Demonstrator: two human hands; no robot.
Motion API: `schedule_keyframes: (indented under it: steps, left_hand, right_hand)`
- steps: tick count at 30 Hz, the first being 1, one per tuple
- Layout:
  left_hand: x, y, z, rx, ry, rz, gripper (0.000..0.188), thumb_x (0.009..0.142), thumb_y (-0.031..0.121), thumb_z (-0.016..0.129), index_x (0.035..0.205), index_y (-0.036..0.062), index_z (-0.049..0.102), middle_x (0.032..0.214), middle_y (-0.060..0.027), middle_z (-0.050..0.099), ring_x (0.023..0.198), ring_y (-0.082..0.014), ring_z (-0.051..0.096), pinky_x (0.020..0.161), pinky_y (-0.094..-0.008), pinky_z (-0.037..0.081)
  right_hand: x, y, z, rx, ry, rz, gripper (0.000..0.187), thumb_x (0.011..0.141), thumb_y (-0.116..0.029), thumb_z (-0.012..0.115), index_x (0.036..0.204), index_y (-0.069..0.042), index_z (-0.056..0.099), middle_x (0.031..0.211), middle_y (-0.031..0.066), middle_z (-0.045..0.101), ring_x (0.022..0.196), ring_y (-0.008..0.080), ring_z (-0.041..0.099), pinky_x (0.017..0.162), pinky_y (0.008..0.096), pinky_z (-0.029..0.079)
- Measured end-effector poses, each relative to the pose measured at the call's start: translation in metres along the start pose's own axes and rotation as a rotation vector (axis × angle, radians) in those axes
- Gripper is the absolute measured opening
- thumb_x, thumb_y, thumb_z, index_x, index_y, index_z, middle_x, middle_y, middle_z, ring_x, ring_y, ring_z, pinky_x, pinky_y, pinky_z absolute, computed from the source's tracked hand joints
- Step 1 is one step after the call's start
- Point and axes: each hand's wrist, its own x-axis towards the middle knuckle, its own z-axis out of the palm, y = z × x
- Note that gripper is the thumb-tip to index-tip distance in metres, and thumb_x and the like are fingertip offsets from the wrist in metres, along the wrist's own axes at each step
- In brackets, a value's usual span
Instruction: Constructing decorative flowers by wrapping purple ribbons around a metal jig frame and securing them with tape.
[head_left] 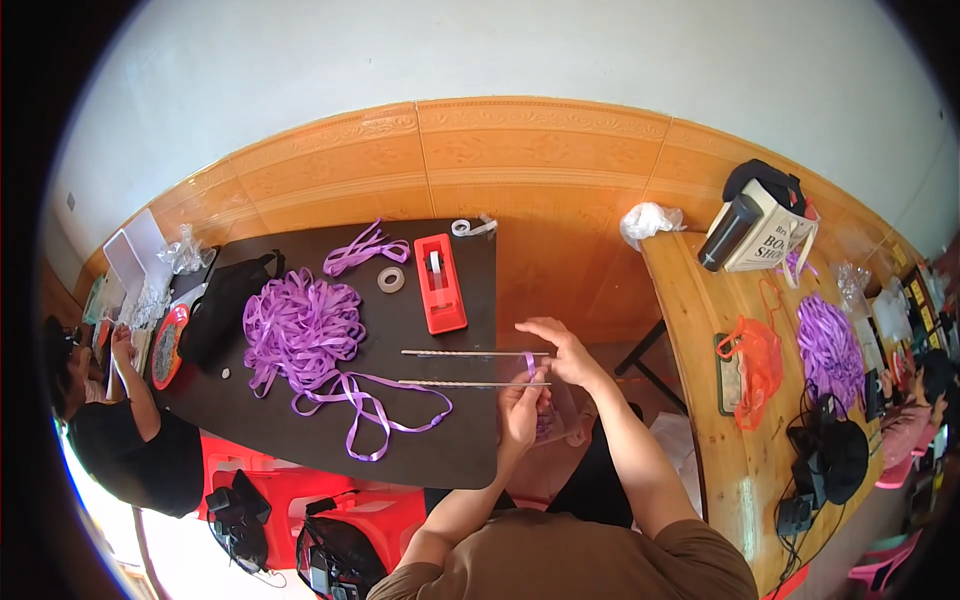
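Two thin rods (460, 353) lie parallel, reaching from above the dark table past its right edge. A strip of purple ribbon (530, 362) spans between them near their right ends. My left hand (520, 412) is closed at the nearer rod, pinching the ribbon between thumb and fingers. My right hand (562, 355) is beside the right end of the farther rod, its fingers stretched out and apart from the thumb. Loose ribbon trails in loops on the table, left of my hands, from a large purple ribbon pile (303, 325).
On the dark table (400, 455) are a red tape dispenser (440, 285), a tape roll (391, 280) and a black bag (228, 305). A clear box (556, 418) sits below my hands. A wooden table (690, 300) at right holds more ribbon. Another person (130, 440) sits at left.
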Motion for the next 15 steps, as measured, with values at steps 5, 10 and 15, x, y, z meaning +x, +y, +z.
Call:
schedule_keyframes:
  steps: [5,10,15]
  left_hand:
    - [0.005,-0.002,-0.002,-0.016,-0.026,0.055,0.020,0.091,0.018,0.057,0.100,0.0016,0.064,0.064,0.0015,0.055,0.054,-0.0043,0.046,0.049,-0.0171,0.034]
    - [0.002,-0.001,-0.003,-0.029,-0.033,0.036,0.017,0.091,0.017,0.058,0.101,0.0049,0.063,0.065,0.0030,0.054,0.054,-0.0031,0.046,0.048,-0.0160,0.034]
    - [-0.002,0.000,0.002,-0.019,-0.004,0.078,0.017,0.091,0.017,0.058,0.103,0.0061,0.062,0.069,0.0019,0.058,0.055,-0.0027,0.047,0.048,-0.0152,0.033]
  right_hand:
    - [-0.018,0.006,0.009,0.499,-0.061,0.072,0.050,0.073,0.011,0.060,0.119,-0.007,0.058,0.121,0.0051,0.057,0.108,0.0134,0.053,0.093,0.0269,0.043]
    - [-0.013,-0.005,0.013,0.816,-0.058,0.262,0.041,0.076,0.011,0.056,0.114,-0.004,0.061,0.115,0.0059,0.060,0.096,0.0105,0.057,0.081,0.0231,0.047]
    - [-0.014,0.013,0.021,0.735,-0.091,0.237,0.037,0.077,0.013,0.050,0.108,-0.002,0.063,0.103,0.0044,0.064,0.086,0.0096,0.060,0.075,0.0208,0.048]
